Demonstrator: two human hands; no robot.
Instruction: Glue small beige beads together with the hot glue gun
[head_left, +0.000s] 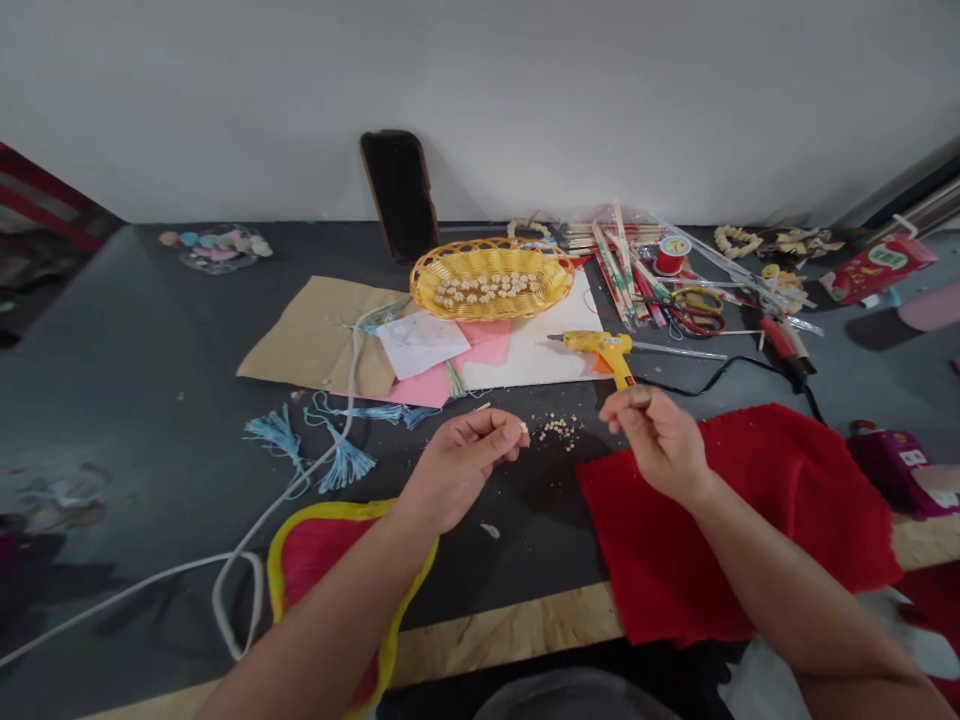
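My left hand [480,455] pinches a small cream-coloured piece [523,428] between thumb and forefinger. To the right, my right hand [654,430] is raised with thumb and fingertips pressed together; whatever they hold, if anything, is too small to make out. Between the hands, a loose scatter of tiny pale bits [559,430] lies on the dark table. Just beyond my right hand rests a yellow glue gun [604,345], its nozzle pointing left. Farther back, a yellow woven basket [491,310] contains several small cream flower-like pieces [491,288].
Blue tassels [347,463] and a white cord [259,520] lie on the left. Red cloth [750,520] spreads under my right forearm. Scissors [697,312], a red thread spool [671,256] and wrapped sticks [619,265] crowd the back right. A phone [400,195] leans on the wall.
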